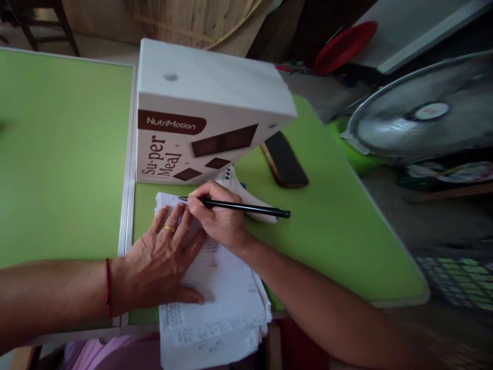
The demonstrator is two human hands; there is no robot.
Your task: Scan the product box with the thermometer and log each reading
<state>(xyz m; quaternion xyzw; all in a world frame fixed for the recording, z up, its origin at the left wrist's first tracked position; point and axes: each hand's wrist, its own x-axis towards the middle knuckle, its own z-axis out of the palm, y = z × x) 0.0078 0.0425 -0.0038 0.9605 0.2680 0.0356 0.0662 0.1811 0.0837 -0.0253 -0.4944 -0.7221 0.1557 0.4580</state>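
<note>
My right hand (217,213) pinches a black pen (254,208), its tip touching the top part of a stack of papers (231,288). Lines of handwriting show on several sheets, too small to read. Flat on the left side of the papers lies my left hand (165,257), fingers stretched out and thumb apart, with a ring on one finger and a red cord at the wrist. The lower end of the stack hangs past the table's near edge. Just beyond the papers stands a white box (215,97) printed "NutriMotion Su-per Meal". A white object with blue marks (250,198) is partly hidden behind my right hand.
A dark phone (285,159) lies on the green table (339,231), right of the box. A metal strip (129,205) crosses the tabletop at left. Beyond the right edge stand a fan (427,110) and a red basin (344,46). A dark stool (46,23) is at far left.
</note>
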